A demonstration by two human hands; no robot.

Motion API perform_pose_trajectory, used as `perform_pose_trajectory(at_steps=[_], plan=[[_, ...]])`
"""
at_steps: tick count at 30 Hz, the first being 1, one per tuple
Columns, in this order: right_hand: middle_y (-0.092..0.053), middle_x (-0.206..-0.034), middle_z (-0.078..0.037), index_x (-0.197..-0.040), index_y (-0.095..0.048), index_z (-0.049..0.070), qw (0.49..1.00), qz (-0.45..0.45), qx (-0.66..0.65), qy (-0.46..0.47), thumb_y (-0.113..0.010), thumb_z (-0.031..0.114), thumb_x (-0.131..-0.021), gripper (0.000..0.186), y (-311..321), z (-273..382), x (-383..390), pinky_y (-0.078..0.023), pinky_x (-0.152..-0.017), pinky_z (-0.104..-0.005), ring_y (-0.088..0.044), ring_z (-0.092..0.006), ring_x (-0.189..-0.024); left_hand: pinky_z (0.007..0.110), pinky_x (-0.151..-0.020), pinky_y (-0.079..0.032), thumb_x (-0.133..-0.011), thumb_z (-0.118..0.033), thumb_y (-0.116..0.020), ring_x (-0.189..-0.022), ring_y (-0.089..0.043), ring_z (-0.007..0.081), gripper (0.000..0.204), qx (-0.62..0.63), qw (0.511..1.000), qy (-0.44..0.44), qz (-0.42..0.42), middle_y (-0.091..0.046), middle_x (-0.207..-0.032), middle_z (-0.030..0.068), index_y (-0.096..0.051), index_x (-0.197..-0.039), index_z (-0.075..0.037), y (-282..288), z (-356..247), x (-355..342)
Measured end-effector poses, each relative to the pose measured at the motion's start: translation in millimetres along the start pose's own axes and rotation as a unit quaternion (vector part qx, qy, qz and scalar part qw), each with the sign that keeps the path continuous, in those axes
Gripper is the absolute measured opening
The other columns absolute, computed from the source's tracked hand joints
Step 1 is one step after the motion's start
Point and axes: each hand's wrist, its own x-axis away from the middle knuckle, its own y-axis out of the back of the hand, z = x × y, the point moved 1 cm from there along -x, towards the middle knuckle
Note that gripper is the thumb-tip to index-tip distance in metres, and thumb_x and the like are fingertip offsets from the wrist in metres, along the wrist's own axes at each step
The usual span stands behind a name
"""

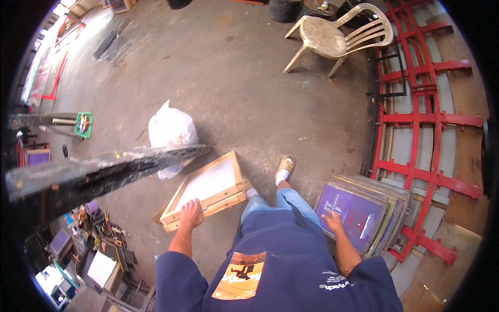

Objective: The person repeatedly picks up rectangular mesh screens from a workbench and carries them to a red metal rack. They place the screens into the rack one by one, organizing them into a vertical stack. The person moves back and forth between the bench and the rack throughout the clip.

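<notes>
Frames (pixel 223 195) of squared wood are grasped by the left hand (pixel 191 213); the right hand's grip (pixel 333 221) is unclear.

Grey-brown floor (pixel 234 78), white bag (pixel 170 127), pale chair (pixel 323 39)

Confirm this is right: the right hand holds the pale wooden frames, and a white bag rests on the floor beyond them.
Wrong hand: the head view shows the left hand, not the right hand, holding the pale wooden frames. A white bag does rest on the floor beyond them.
</notes>
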Motion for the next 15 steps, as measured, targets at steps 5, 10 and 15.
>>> perform_pose_trajectory(at_steps=[5,10,15], plan=[[-0.068,-0.092,-0.017,-0.113,-0.059,-0.005,0.992,-0.019,-0.118,-0.043,-0.071,0.021,-0.082,0.042,44,5,-68,-0.054,-0.067,-0.0324,-0.066,-0.0220,-0.078,0.047,-0.081,-0.049,-0.056,-0.028,-0.081,-0.100,-0.057,0.0345,0.081,0.069,0.996,0.053,0.026,-0.054,-0.105,0.0155,-0.039,-0.122,-0.004,70,-45,-36],[-0.068,-0.089,-0.016,-0.108,-0.062,-0.004,0.999,-0.022,-0.038,-0.020,-0.073,0.024,-0.079,0.042,94,14,-169,-0.052,-0.064,-0.0329,-0.066,-0.0204,-0.070,0.048,-0.083,-0.050,-0.058,-0.035,-0.082,-0.102,-0.059,0.0378,0.076,0.118,0.979,0.161,0.053,-0.056,-0.112,0.0196,-0.039,-0.113,-0.004,148,-96,-86],[-0.069,-0.087,-0.014,-0.103,-0.064,-0.004,0.998,-0.044,-0.019,0.048,-0.072,0.024,-0.079,0.038,173,109,-297,-0.052,-0.065,-0.0326,-0.066,-0.0193,-0.069,0.048,-0.085,-0.050,-0.058,-0.039,-0.081,-0.103,-0.059,0.0382,0.077,0.173,0.937,0.299,0.050,-0.058,-0.111,0.0222,-0.039,-0.113,-0.003,225,-123,-137]])
